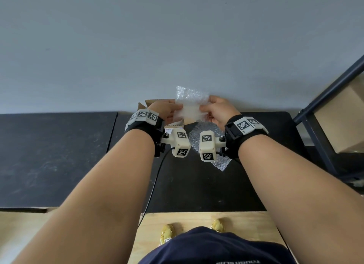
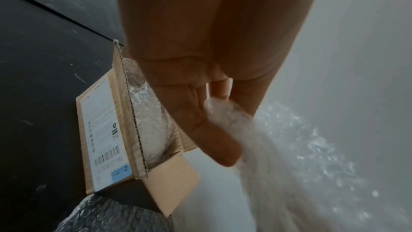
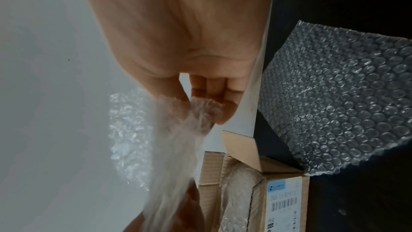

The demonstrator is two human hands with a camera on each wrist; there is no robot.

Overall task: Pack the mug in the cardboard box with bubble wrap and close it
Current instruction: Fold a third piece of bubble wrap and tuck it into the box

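A bubble wrap sheet (image 1: 192, 104) is pinched by left hand (image 1: 167, 111) and right hand (image 1: 217, 110) above the open cardboard box (image 2: 125, 130), seemingly for lowering in as top padding

A plain pale grey wall (image 1: 177, 37) rose beyond the hands, evenly lit. Beneath them lay a black tabletop (image 1: 49, 155) with a seam left of the left hand. To the right of the right hand stood a dark metal frame (image 1: 319, 110). Nearer the person, below the wrists, was light wooden flooring (image 1: 197, 220).
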